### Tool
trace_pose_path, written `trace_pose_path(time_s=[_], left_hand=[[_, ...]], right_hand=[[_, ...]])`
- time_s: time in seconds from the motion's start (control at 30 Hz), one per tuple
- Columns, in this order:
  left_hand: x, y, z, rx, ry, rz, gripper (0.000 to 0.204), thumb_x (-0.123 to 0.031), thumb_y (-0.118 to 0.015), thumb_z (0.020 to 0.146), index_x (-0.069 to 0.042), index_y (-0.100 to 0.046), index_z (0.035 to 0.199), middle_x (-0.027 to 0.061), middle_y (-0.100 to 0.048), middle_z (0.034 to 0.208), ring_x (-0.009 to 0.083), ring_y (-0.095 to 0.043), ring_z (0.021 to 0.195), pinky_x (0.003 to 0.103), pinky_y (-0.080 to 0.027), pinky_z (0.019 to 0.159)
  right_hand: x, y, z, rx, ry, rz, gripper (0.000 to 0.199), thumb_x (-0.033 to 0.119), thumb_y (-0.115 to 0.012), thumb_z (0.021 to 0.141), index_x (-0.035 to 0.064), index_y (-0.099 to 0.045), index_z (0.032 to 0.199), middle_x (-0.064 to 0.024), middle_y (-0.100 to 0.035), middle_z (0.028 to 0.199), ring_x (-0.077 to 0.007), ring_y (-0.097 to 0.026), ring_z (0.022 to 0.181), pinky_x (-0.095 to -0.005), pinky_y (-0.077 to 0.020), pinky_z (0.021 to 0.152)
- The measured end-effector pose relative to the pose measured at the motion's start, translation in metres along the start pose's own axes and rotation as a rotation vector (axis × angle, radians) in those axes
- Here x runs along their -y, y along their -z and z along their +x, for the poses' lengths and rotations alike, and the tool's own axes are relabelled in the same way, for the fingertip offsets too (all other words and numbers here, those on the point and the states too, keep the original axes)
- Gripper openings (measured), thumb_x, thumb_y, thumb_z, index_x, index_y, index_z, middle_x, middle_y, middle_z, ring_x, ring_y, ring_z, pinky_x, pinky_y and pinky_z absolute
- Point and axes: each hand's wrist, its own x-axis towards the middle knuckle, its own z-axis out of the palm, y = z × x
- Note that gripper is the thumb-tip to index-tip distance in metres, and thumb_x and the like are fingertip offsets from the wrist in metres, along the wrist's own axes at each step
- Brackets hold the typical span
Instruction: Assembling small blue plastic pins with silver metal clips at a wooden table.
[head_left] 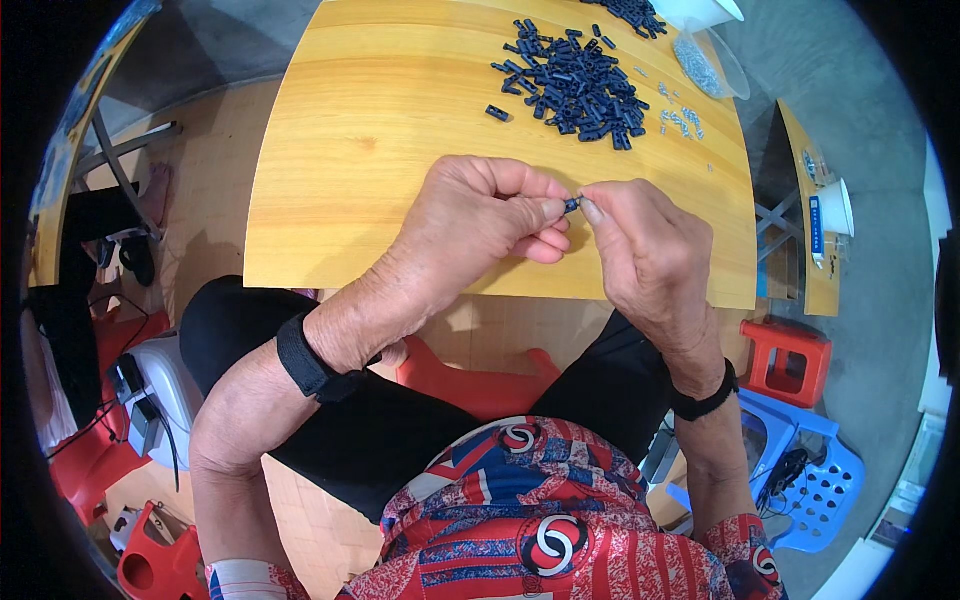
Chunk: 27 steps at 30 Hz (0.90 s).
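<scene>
Over the front part of the wooden table, my left hand [490, 215] pinches a small dark plastic piece [572, 205] between thumb and forefinger. Close against its right end, the thumb and forefinger of my right hand [645, 240] are pressed together on something tiny, too small to make out. Beyond my hands lies a heap of similar dark plastic pieces [580, 85]. One loose piece [498, 114] rests left of the heap. Small shiny metal parts [683, 124] are scattered to the right of it.
A clear tub of metal parts [700, 65] and a white bowl [695, 12] stand at the table's [340, 160] far right, near a second dark heap [635, 14]. Red stool [787, 362] and blue stool [820, 490] are on the right. A side table [808, 220] holds a white cup [833, 208].
</scene>
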Motion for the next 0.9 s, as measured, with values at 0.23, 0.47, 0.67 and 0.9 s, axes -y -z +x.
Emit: trace_pose_path(time_s=[0.23,0.47,0.67,0.9], left_hand=[[0.001,0.0,0.0,0.02,-0.019,0.072,0.016,-0.009,-0.057,0.089,0.003,-0.063,0.097,0.0092,-0.065,0.082,0.0124,-0.065,0.072,0.023,-0.056,0.068],[0.001,-0.002,0.0,0.019,0.0,0.111,0.015,-0.008,-0.056,0.089,0.004,-0.062,0.097,0.0097,-0.065,0.082,0.0122,-0.065,0.073,0.023,-0.056,0.068],[0.002,-0.003,0.001,0.016,-0.011,0.188,0.016,-0.008,-0.056,0.089,0.004,-0.062,0.098,0.0101,-0.065,0.082,0.0119,-0.065,0.073,0.023,-0.056,0.067],[-0.001,0.001,0.001,0.042,0.012,0.046,0.018,-0.011,-0.057,0.089,0.003,-0.062,0.099,0.0101,-0.065,0.083,0.0131,-0.065,0.073,0.024,-0.056,0.068]], right_hand=[[0.002,-0.004,0.003,-0.013,-0.012,0.008,0.008,0.002,-0.06,0.076,0.0036,-0.054,0.079,-0.0091,-0.055,0.067,-0.0264,-0.057,0.058,-0.0342,-0.0436,0.048],[0.009,-0.003,0.004,0.015,-0.067,0.01,0.007,0.003,-0.059,0.076,0.0041,-0.052,0.077,-0.0093,-0.054,0.066,-0.0277,-0.056,0.058,-0.0361,-0.0433,0.049],[0.013,-0.002,0.005,0.092,-0.184,-0.023,0.006,0.005,-0.056,0.077,0.0036,-0.05,0.075,-0.0115,-0.053,0.064,-0.0301,-0.056,0.059,-0.0384,-0.0435,0.05],[0.012,0.008,0.0,0.076,-0.314,0.22,0.015,0.007,-0.06,0.08,0.0021,-0.058,0.095,-0.0146,-0.06,0.07,-0.0296,-0.062,0.067,-0.035,-0.0475,0.055]])
